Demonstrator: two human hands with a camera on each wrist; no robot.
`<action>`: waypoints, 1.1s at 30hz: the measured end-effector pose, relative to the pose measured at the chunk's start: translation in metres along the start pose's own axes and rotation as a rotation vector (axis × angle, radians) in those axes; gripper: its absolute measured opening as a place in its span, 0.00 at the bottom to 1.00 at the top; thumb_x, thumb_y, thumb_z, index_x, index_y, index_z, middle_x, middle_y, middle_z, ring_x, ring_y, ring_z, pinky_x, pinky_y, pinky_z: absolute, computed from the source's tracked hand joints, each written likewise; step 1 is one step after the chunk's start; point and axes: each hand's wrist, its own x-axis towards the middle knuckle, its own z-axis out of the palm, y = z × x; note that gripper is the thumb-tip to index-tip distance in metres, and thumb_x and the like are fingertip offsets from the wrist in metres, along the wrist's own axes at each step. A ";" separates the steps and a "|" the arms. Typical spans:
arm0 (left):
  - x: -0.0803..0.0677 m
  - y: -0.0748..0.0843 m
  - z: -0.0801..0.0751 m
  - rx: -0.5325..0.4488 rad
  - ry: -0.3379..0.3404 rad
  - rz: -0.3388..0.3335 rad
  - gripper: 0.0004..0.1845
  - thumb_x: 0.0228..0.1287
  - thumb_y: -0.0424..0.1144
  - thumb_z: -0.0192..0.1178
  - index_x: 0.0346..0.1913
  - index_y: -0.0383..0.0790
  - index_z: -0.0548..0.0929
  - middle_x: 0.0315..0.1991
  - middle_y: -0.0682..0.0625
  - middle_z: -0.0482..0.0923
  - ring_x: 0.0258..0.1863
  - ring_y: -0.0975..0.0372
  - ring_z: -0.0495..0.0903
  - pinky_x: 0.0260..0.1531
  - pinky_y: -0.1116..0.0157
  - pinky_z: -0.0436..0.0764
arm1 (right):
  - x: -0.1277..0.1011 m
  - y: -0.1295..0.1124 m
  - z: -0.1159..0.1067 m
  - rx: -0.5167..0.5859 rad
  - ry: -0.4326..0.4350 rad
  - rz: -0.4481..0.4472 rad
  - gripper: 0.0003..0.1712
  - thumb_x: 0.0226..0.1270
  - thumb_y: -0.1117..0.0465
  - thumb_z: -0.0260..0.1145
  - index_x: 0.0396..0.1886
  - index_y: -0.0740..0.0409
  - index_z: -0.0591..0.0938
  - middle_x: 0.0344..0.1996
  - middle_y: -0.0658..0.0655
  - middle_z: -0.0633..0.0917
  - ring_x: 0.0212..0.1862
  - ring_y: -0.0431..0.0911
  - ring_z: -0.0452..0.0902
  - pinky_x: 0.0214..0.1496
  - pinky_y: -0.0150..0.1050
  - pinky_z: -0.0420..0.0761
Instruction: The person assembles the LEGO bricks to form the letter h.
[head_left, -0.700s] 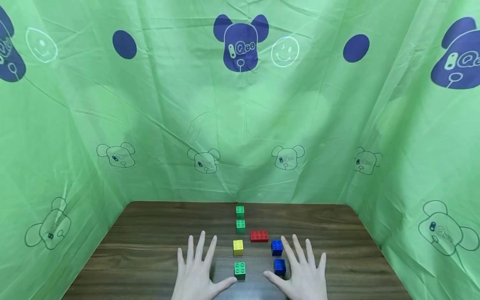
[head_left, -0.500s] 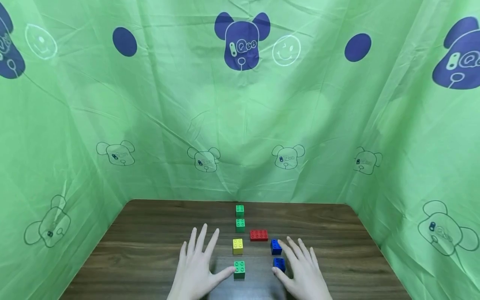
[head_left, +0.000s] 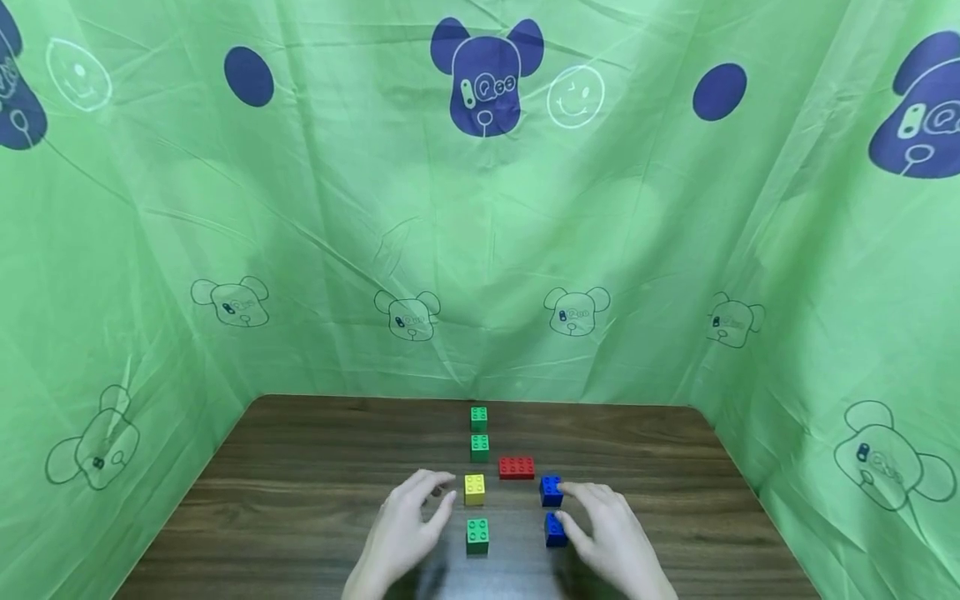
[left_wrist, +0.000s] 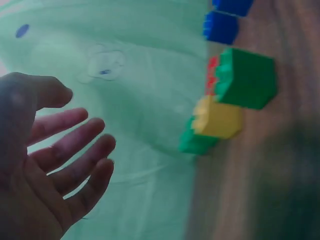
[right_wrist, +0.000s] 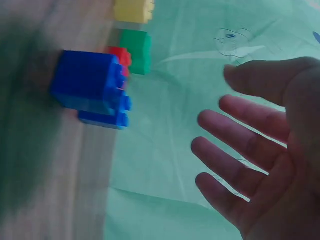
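My left hand (head_left: 405, 529) hovers left of the yellow brick (head_left: 474, 490) and the near green brick (head_left: 477, 537), its fingers loosely bent and holding nothing. In the left wrist view a gap separates the fingers from both bricks. On the other side, my right hand (head_left: 611, 533) is above and beside two blue bricks, one nearer (head_left: 555, 530) and one farther (head_left: 551, 492), covering a bit of them in the head view. The right wrist view shows its relaxed fingers apart from the near blue brick (right_wrist: 82, 80). A red brick (head_left: 517, 468) lies between the two columns.
Two more green bricks, one at the back (head_left: 479, 419) and one just in front of it (head_left: 480, 448), continue the left column. All stand on a dark wooden table (head_left: 315, 450). A green printed curtain (head_left: 480, 217) encloses the back and sides.
Both hands had their fingers spread wide; now the fingers are drawn together and bent. The hands have turned inward, the left one most clearly. The bricks have stayed in place.
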 end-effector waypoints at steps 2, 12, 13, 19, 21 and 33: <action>-0.006 -0.005 0.012 -0.037 -0.023 0.007 0.10 0.55 0.37 0.67 0.40 0.54 0.83 0.34 0.61 0.80 0.32 0.72 0.78 0.31 0.71 0.79 | -0.003 0.002 0.006 0.000 -0.043 -0.008 0.20 0.50 0.55 0.74 0.45 0.47 0.83 0.41 0.45 0.86 0.46 0.42 0.80 0.48 0.46 0.78; -0.025 -0.011 0.046 0.058 -0.210 -0.095 0.15 0.55 0.49 0.66 0.44 0.49 0.84 0.38 0.57 0.83 0.33 0.66 0.80 0.28 0.67 0.76 | -0.018 0.016 0.037 0.026 -0.228 -0.013 0.21 0.55 0.60 0.71 0.50 0.53 0.81 0.45 0.50 0.84 0.48 0.46 0.81 0.48 0.45 0.80; -0.026 -0.011 0.047 0.065 -0.226 -0.100 0.17 0.54 0.50 0.67 0.45 0.48 0.84 0.39 0.57 0.82 0.34 0.66 0.81 0.28 0.66 0.77 | -0.019 0.017 0.039 0.029 -0.232 -0.007 0.21 0.55 0.60 0.71 0.50 0.53 0.81 0.46 0.51 0.84 0.48 0.46 0.81 0.48 0.45 0.80; -0.025 -0.011 0.051 0.082 -0.344 -0.158 0.23 0.51 0.55 0.68 0.47 0.47 0.83 0.40 0.57 0.81 0.36 0.66 0.80 0.32 0.63 0.78 | -0.021 0.022 0.043 0.045 -0.281 0.026 0.21 0.57 0.59 0.69 0.52 0.55 0.80 0.47 0.53 0.84 0.49 0.48 0.81 0.50 0.46 0.79; -0.025 -0.011 0.052 0.082 -0.368 -0.161 0.22 0.50 0.55 0.69 0.46 0.47 0.83 0.40 0.58 0.81 0.37 0.66 0.80 0.32 0.63 0.78 | -0.021 0.023 0.044 0.047 -0.277 0.030 0.21 0.57 0.59 0.69 0.52 0.55 0.81 0.47 0.54 0.84 0.49 0.48 0.81 0.50 0.46 0.79; -0.026 -0.016 0.056 0.114 -0.354 -0.076 0.22 0.46 0.45 0.72 0.47 0.47 0.82 0.42 0.56 0.81 0.39 0.60 0.82 0.34 0.59 0.80 | -0.023 0.027 0.047 0.042 -0.191 -0.009 0.20 0.53 0.62 0.71 0.48 0.55 0.82 0.44 0.52 0.85 0.46 0.47 0.82 0.47 0.43 0.80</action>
